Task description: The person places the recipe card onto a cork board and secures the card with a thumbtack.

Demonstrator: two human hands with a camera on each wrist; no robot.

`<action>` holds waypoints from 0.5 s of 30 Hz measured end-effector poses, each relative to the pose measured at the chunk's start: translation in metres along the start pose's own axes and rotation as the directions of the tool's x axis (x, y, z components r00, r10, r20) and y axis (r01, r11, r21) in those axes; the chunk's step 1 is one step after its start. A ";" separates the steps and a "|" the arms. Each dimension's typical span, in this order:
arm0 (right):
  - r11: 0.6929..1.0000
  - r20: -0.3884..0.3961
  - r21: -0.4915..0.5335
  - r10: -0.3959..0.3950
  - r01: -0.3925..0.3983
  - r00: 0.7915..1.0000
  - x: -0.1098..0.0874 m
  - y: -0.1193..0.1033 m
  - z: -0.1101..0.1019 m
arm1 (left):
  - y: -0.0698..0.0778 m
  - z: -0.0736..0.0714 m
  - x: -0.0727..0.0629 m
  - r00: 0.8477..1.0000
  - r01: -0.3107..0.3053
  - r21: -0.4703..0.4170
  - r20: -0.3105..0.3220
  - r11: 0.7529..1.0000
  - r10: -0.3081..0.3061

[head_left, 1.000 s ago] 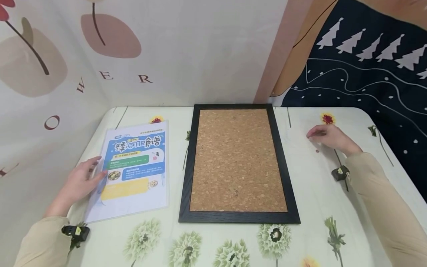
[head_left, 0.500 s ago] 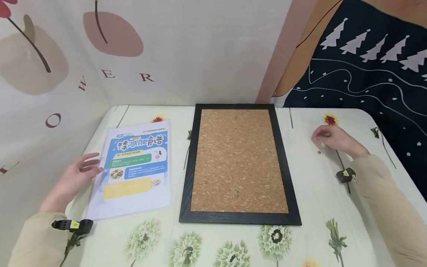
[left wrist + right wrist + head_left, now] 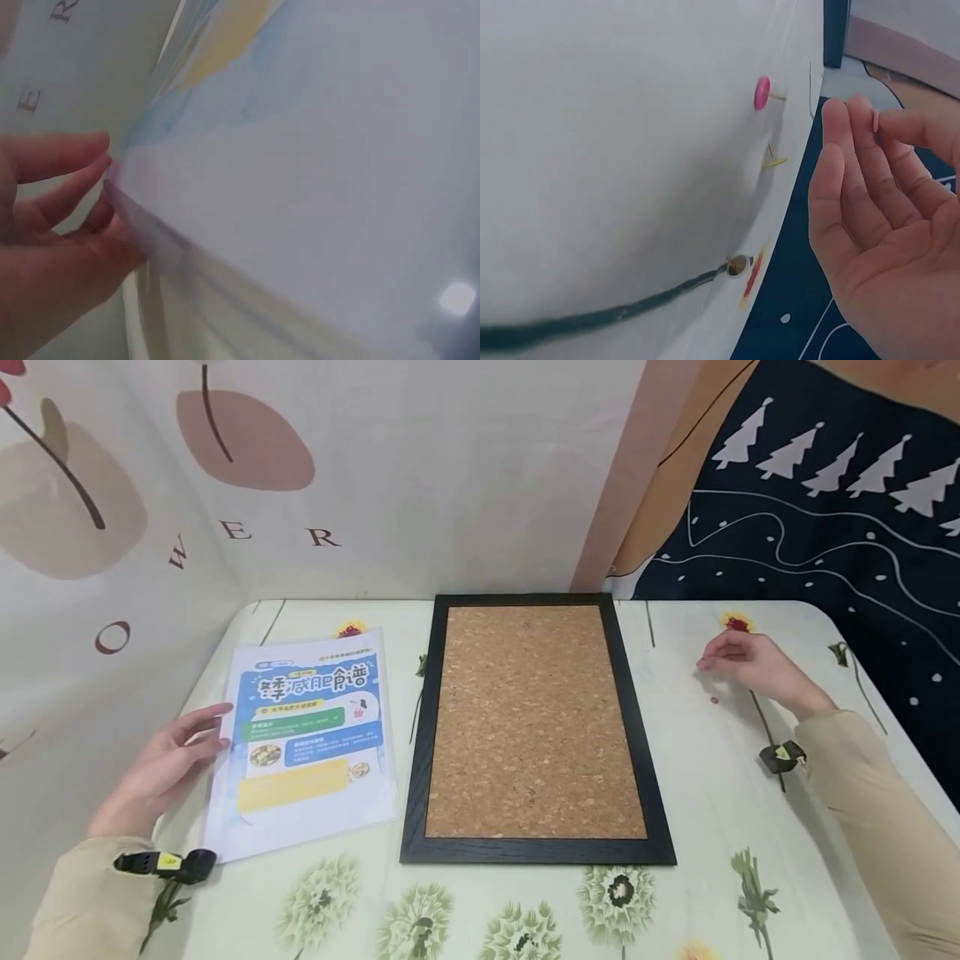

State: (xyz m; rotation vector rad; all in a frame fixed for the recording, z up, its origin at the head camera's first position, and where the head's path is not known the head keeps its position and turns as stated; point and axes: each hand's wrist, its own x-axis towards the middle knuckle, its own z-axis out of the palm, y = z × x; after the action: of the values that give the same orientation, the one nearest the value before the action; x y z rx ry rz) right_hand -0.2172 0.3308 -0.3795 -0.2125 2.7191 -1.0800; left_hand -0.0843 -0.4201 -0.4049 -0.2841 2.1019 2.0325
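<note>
A printed poster sheet in a clear plastic sleeve (image 3: 307,743) lies slightly askew at the left of the table. My left hand (image 3: 161,768) pinches its left edge between thumb and fingers; part of the fingertips shows through the film in the left wrist view. At the right, my right hand (image 3: 757,664) hovers over the table. In the right wrist view, its finger and thumb tips pinch a small pale-pink thumbtack (image 3: 876,120). Below lie a pink thumbtack (image 3: 762,93), a yellow thumbtack (image 3: 776,162) and a brownish-gold thumbtack (image 3: 737,265), points up or sideways.
A cork board (image 3: 532,727) in a black frame (image 3: 540,850) lies mid-table, between the hands. The tablecloth (image 3: 450,935) has a flower print. Printed curtains stand behind: a pale one (image 3: 450,477) and a dark-blue one (image 3: 825,543) with trees.
The poster sheet has slid a little right, toward the cork board, and turned slightly. My left hand has shifted slightly to the left. The right hand stays nearly where it was; the cork board lies still.
</note>
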 end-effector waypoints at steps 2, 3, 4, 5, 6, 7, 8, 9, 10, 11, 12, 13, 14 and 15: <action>1.000 -0.002 0.007 -0.004 0.004 1.000 -0.001 -0.001 0.001 | -0.002 -0.002 0.001 0.998 -0.020 -0.062 0.051 0.998 0.023; 1.000 -0.003 0.012 -0.006 0.006 1.000 -0.001 -0.002 0.001 | -0.003 -0.004 0.001 0.996 -0.029 -0.086 0.083 0.996 0.036; 1.000 -0.002 0.015 -0.009 0.009 1.000 -0.001 -0.002 0.001 | -0.004 -0.005 0.001 0.992 -0.035 -0.120 0.120 0.992 0.049; 1.000 -0.005 0.018 -0.007 0.008 1.000 -0.001 -0.003 0.001 | -0.005 -0.006 0.001 0.986 -0.038 -0.147 0.155 0.988 0.061; 1.000 -0.006 0.024 -0.005 0.005 1.000 -0.001 -0.004 0.001 | -0.006 -0.007 0.001 0.978 -0.042 -0.175 0.195 0.984 0.076; 1.000 -0.006 0.027 -0.002 0.002 1.000 -0.002 -0.004 0.001 | -0.007 -0.007 0.001 0.968 -0.044 -0.203 0.232 0.978 0.092; 1.000 -0.006 0.028 0.003 -0.003 1.000 -0.002 -0.004 0.001 | -0.007 -0.007 0.001 0.959 -0.042 -0.227 0.266 0.973 0.103; 1.000 -0.006 0.029 0.008 -0.007 1.000 -0.002 -0.004 0.001 | -0.007 -0.008 0.001 0.950 -0.040 -0.244 0.291 0.969 0.112; 1.000 -0.007 0.027 0.014 -0.014 1.000 -0.003 -0.004 0.001 | -0.007 -0.008 0.001 0.944 -0.037 -0.255 0.307 0.966 0.117; 0.999 -0.011 0.030 0.021 -0.021 1.000 -0.003 -0.005 0.002 | -0.007 -0.008 0.001 0.939 -0.041 -0.262 0.320 0.964 0.127; 0.999 -0.014 0.030 0.025 -0.025 1.000 -0.003 -0.004 0.002 | -0.007 -0.008 0.002 0.934 -0.046 -0.271 0.330 0.961 0.137; 0.999 -0.016 0.029 0.026 -0.026 1.000 -0.003 -0.003 0.002 | -0.008 -0.008 0.002 0.931 -0.050 -0.277 0.336 0.960 0.145; 0.999 -0.018 0.030 0.028 -0.027 0.999 -0.003 -0.003 0.002 | -0.008 -0.008 0.002 0.928 -0.055 -0.286 0.340 0.957 0.155; 0.999 -0.021 0.032 0.027 -0.027 0.999 -0.003 -0.002 0.003 | -0.009 -0.007 0.003 0.923 -0.061 -0.304 0.346 0.951 0.170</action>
State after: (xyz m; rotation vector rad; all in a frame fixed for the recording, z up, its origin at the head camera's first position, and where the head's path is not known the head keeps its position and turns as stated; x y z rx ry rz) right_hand -0.2134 0.3282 -0.3794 -0.1595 2.7135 -1.1234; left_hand -0.0845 -0.4274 -0.4139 0.1796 1.6328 2.2499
